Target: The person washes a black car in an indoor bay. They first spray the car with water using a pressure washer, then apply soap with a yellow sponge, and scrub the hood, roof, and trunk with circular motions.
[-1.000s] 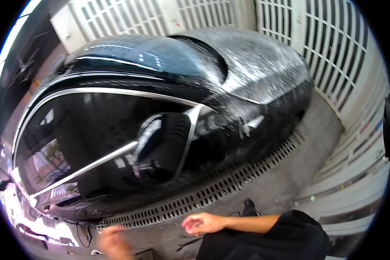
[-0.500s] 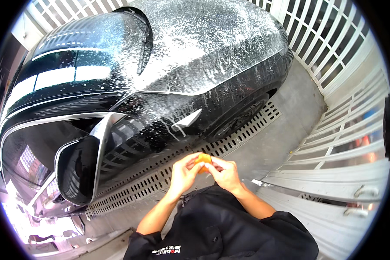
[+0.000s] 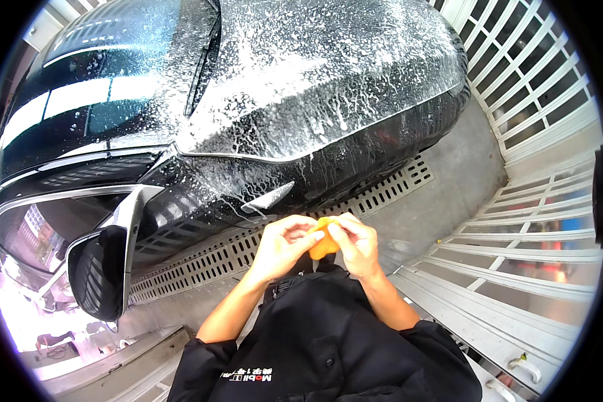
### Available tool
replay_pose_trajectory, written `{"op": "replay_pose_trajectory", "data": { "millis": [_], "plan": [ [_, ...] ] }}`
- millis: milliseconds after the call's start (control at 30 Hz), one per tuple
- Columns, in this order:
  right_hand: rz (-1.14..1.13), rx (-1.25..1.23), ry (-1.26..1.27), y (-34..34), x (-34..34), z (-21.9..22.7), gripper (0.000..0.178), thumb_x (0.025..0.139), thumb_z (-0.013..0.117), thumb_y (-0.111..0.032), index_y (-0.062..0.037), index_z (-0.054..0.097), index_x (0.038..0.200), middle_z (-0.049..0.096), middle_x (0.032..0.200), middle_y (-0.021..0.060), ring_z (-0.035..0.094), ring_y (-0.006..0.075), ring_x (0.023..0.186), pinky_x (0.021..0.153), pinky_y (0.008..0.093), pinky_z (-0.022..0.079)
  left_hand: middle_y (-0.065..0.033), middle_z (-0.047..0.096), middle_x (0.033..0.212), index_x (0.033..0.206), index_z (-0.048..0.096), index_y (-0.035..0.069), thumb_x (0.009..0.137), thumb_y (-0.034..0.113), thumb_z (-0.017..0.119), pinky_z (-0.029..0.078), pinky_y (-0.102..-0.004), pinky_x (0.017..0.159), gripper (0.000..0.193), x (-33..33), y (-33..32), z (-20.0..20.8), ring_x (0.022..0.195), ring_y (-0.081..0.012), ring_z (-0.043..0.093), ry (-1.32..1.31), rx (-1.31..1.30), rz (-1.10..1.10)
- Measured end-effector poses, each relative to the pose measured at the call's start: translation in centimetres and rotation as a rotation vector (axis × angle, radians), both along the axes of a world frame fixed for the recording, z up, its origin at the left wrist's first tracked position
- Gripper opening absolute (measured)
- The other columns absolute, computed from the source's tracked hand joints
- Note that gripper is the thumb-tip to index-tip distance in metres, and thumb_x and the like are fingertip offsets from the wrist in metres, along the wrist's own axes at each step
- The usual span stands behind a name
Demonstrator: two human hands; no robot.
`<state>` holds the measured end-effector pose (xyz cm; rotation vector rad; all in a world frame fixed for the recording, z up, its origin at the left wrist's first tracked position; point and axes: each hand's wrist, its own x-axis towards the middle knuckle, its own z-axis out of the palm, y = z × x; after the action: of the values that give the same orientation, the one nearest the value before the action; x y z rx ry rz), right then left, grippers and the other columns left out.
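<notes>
Between my two hands is a small, soft orange piece of detailing clay point(image 3: 324, 246), pinched flatter and wider at its lower part. My left hand point(image 3: 281, 245) grips its left side between thumb and fingers. On the other side my right hand point(image 3: 358, 248) pinches its upper right edge, thumb pressed on the front. Both hands are in front of my body, apart from the car. Just beyond them stands a black car point(image 3: 295, 134), its hood and windshield spotted with white foam that runs down the fender.
The car's side mirror point(image 3: 99, 271) juts out at the left. A slotted floor drain point(image 3: 208, 262) runs along the car's side. White barred panels point(image 3: 516, 228) stand at the right, with metal handles point(image 3: 524, 368) near the lower right.
The clay has gone from a compact folded lump to a flatter, wider piece. My hands have risen slightly in view, and the car appears shifted left as the view moved.
</notes>
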<state>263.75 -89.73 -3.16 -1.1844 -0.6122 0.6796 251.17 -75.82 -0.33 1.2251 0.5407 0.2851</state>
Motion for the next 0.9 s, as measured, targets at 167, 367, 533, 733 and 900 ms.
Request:
{"op": "replay_pose_trajectory", "data": {
  "millis": [167,367,533,733,900],
  "plan": [
    [0.007,-0.159,-0.319,2.0,1.3,1.5,0.022,0.105,0.067,-0.006,0.0064,0.074,0.12,0.072,0.113,0.007,0.069,0.0146,0.093,0.082,0.0291,0.055,-0.0059,0.075,0.1,0.11,0.077,-0.006,0.101,0.009,0.076,0.054,-0.0239,0.079,0.018,1.6,2.7,-0.1,0.089,-0.0088,0.068,-0.012,0.014,-0.047],
    [0.01,-0.044,0.183,5.6,0.3,-0.1,0.029,0.108,0.065,-0.01,0.0058,0.069,0.131,0.071,0.124,0.0099,0.067,0.0152,0.113,0.1,0.0297,0.052,-0.0054,0.074,0.089,0.105,0.08,-0.004,0.099,0.008,0.076,0.05,-0.0243,0.069,0.014,3.3,4.8,0.1,0.08,-0.0084,0.065,-0.04,0.301,0.067],
    [0.014,-0.158,0.257,7.5,3.3,-2.3,0.035,0.109,0.062,-0.011,0.0063,0.063,0.14,0.074,0.124,0.0115,0.07,0.0163,0.111,0.099,0.0306,0.056,-0.0112,0.073,0.092,0.123,0.074,0.002,0.097,0.019,0.077,0.056,-0.0352,0.074,0.031,5.4,7.0,1.2,0.076,-0.021,0.067,0.335,1.045,0.041],
    [-0.638,-0.026,-1.032,13.6,16.7,-4.7,0.036,0.094,0.067,0.013,0.0055,0.072,0.129,0.074,0.129,0.0209,0.071,0.0322,0.122,0.107,0.0433,0.056,-0.0109,0.076,0.107,0.12,0.074,0.002,0.099,0.02,0.075,0.054,-0.0358,0.079,0.028,4.5,15.4,5.2,0.093,-0.0224,0.07,0.29,1.281,0.494],
    [-0.613,-0.268,-1.119,16.5,15.3,-8.0,0.066,0.106,0.062,-0.034,0.0101,0.048,0.152,0.05,0.159,0.0272,0.041,0.0416,0.153,0.131,0.0553,0.024,-0.0126,0.073,0.109,0.112,0.075,0.002,0.101,0.023,0.074,0.052,-0.0387,0.088,0.023,4.3,22.7,6.0,0.102,-0.0274,0.068,0.381,1.59,0.571]
  ]
}}
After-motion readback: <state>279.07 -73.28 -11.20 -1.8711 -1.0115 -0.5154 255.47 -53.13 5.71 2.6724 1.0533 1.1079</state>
